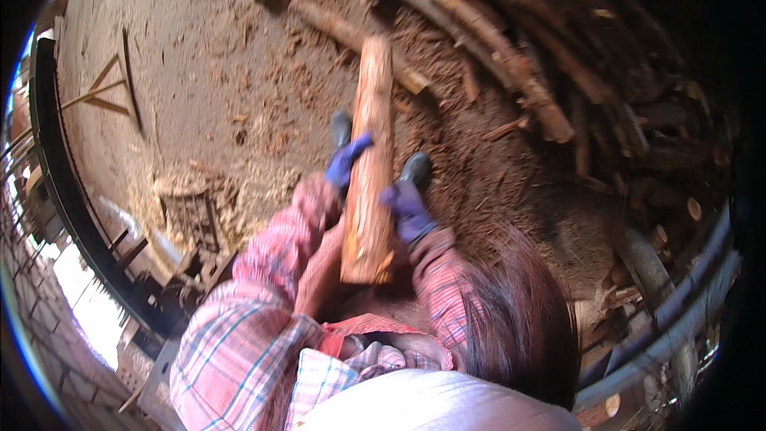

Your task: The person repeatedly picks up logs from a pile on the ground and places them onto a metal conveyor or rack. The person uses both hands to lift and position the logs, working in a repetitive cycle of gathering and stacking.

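Note:
A debarked log (372, 112), pale orange-brown with streaks of bark, is held lengthwise in front of my body. Its near end is close to my waist and its far end points away from me. My left hand (348, 161), in a purple-blue glove, grips the log's left side, with a finger or thumb laid across its top. Closer to me, my right hand (409, 212), in a matching glove, is pressed against the log's right side. The undersides of both hands are hidden by the log.
Dark boots (416, 169) stand on dirt strewn with bark scraps. Beyond the held log lies another log (335, 24). A large log pile (511, 56) fills the far right. A wooden frame (112, 92) and a long dark beam (60, 136) are at left. Bluish pipes (670, 315) run at lower right.

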The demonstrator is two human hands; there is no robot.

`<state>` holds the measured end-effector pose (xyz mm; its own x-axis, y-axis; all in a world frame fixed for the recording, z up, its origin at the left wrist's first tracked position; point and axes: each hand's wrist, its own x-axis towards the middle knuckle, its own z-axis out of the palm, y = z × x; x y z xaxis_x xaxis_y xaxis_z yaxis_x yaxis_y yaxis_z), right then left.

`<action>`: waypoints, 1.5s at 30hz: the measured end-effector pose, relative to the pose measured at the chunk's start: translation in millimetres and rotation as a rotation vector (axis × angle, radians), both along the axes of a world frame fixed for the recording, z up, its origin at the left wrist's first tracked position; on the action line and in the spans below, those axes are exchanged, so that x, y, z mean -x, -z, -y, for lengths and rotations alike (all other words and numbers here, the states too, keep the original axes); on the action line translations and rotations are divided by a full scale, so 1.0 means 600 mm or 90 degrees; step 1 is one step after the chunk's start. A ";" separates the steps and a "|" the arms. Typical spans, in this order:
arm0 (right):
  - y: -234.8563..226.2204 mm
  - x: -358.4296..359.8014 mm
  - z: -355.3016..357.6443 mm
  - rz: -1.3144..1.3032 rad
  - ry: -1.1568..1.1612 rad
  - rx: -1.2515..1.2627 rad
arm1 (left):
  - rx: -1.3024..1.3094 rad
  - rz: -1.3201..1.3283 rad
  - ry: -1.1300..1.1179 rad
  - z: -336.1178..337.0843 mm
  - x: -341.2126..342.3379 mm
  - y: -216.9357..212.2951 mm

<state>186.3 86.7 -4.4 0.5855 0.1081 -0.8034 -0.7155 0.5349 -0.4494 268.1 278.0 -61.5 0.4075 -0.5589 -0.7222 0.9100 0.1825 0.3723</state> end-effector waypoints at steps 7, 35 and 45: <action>-0.335 0.231 -0.014 0.077 0.040 -0.183 | 0.028 -0.224 -0.094 0.042 0.208 -0.350; -0.839 1.015 0.513 0.378 0.332 0.662 | 0.313 0.711 0.168 0.612 0.714 -1.021; -0.786 1.099 0.606 -0.189 -0.089 1.214 | -0.064 0.762 0.291 0.378 0.681 -0.646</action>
<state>-473.3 -277.0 467.1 0.4963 -0.8672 0.0417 -0.8540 -0.4963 -0.1561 -140.6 51.4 326.0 0.6151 -0.7835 -0.0883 -0.0271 -0.1329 0.9908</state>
